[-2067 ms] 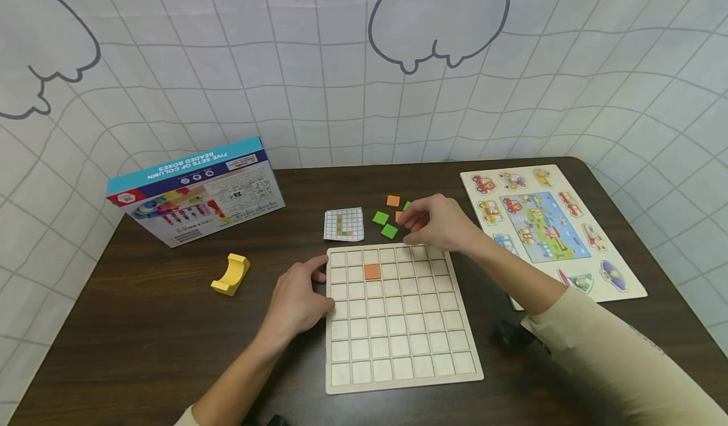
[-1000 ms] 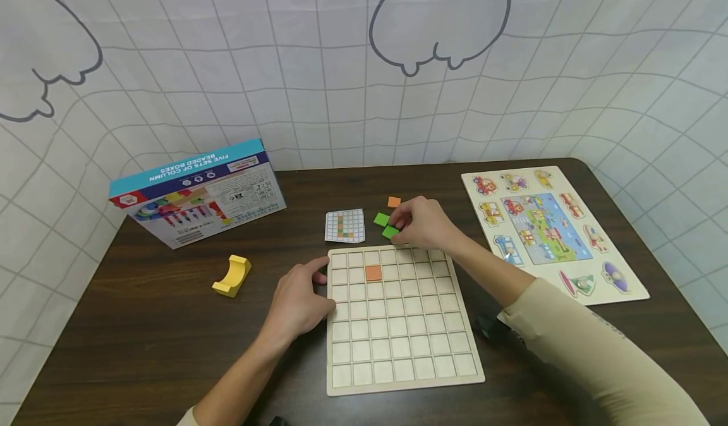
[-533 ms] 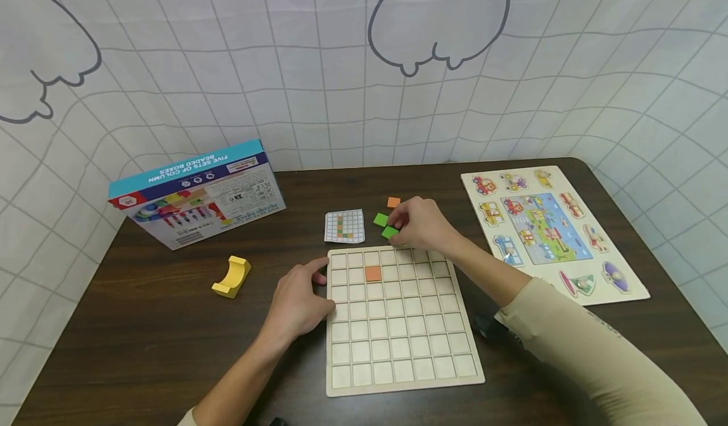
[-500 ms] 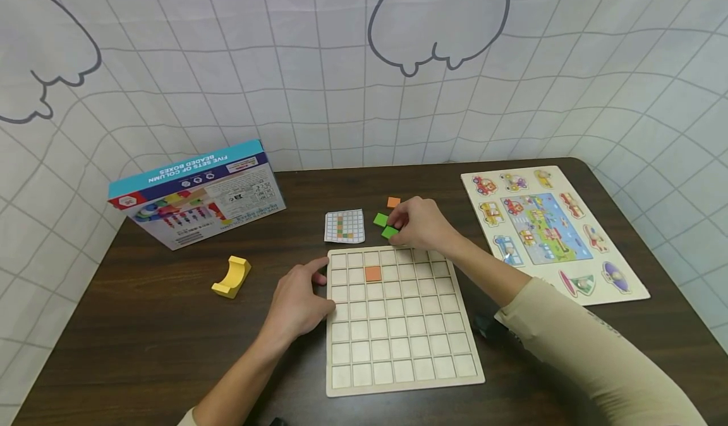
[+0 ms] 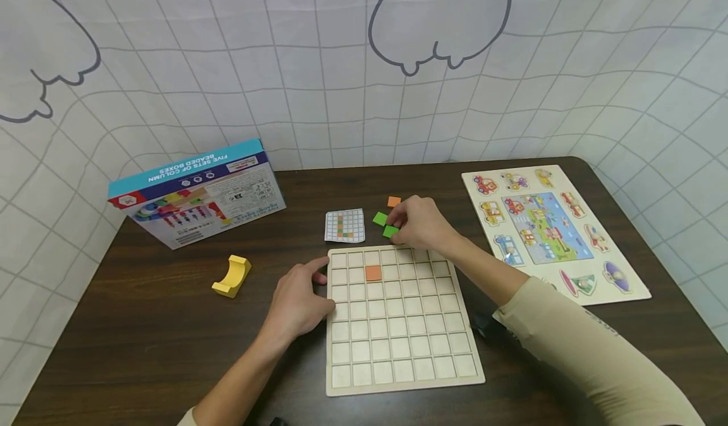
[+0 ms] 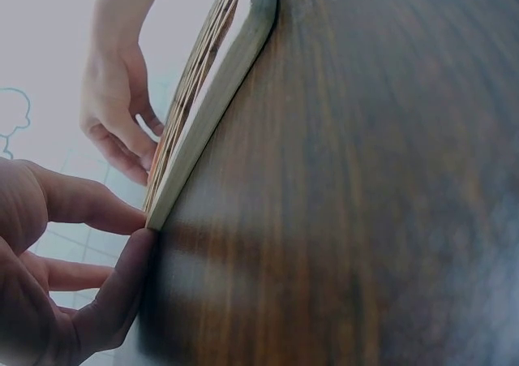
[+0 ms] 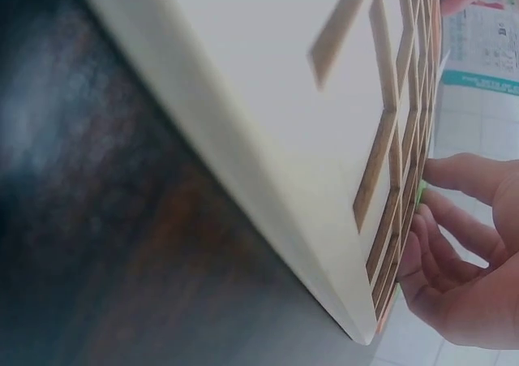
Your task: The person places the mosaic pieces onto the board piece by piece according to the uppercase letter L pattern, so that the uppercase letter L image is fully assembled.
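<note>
Pinching a green tile [image 5: 390, 231], right hand [image 5: 422, 222] beside grid board [image 5: 401, 375].

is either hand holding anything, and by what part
The right hand pinches a green tile at its right edge. The left hand only rests against the grid board's left edge.

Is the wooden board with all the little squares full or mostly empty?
Mostly empty. The pale wooden grid board holds just one orange square tile, near its far edge; every other cell shows bare wood.
</note>
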Tool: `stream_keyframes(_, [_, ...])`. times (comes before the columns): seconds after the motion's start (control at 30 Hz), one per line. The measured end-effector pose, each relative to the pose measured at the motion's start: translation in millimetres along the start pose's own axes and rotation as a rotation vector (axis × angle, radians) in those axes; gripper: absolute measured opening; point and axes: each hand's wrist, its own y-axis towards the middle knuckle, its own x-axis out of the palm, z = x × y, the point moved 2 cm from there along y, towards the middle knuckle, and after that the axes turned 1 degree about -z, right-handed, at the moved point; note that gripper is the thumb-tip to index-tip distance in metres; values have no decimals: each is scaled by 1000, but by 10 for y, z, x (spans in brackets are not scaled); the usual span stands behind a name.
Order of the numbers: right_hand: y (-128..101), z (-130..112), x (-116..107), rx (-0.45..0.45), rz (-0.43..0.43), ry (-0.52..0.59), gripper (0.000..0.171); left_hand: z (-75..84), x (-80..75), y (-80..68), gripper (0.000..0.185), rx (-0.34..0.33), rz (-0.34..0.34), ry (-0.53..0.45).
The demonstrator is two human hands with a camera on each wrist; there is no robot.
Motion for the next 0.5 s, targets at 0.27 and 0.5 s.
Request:
stream_keyframes(0.27, [-7, 4, -9, 1, 0, 1, 23, -5, 4, 6, 77, 2, -7, 0])
stream_keyframes(0.5, [-15, 8, -15, -20, -10, 10, 24, -7, 0, 7, 77, -2, -5, 3])
